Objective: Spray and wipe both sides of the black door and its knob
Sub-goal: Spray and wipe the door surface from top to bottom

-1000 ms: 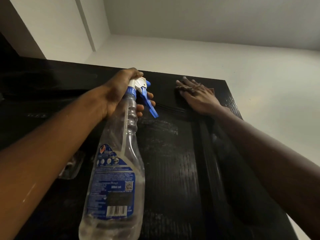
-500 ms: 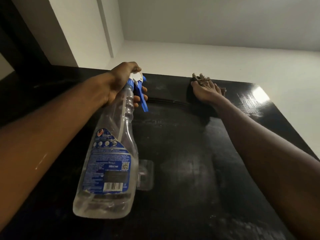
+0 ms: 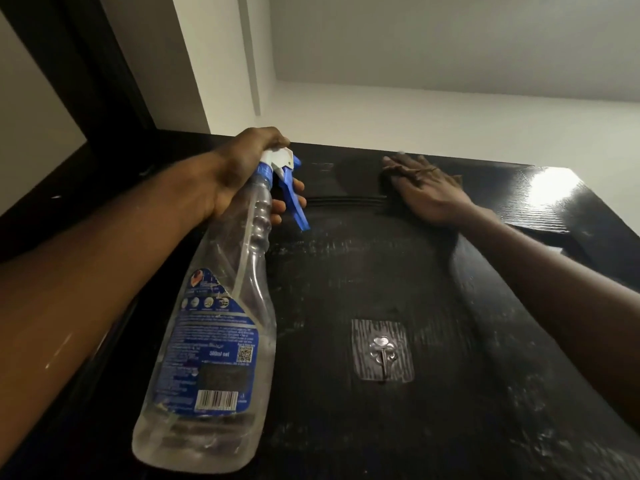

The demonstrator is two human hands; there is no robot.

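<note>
View: looking steeply up along the door, which fills the lower frame; its top edge runs from 10 to 2 o'clock.
Door surface: black, wood-grained, with pale wet streaks across the panel; glare at the 2 o'clock corner.
Left hand: at 11 o'clock, fingers curled round the bottle neck, fingertips showing behind the trigger.
Bottle: clear with a blue label, hanging from the left hand toward 7 o'clock; nozzle faces the door; a little liquid lies at the base.
Right hand: at 1 o'clock, laid flat on the door just under its top edge, fingers straight and close together, pointing to 10 o'clock.
Cloth: something dark lies under the right fingers; cannot tell it from the door.
Hook: metal, on a clear stick-on pad, at 5 o'clock on the panel, between the two forearms.
Wall: white, above the door at 12 o'clock.
</note>
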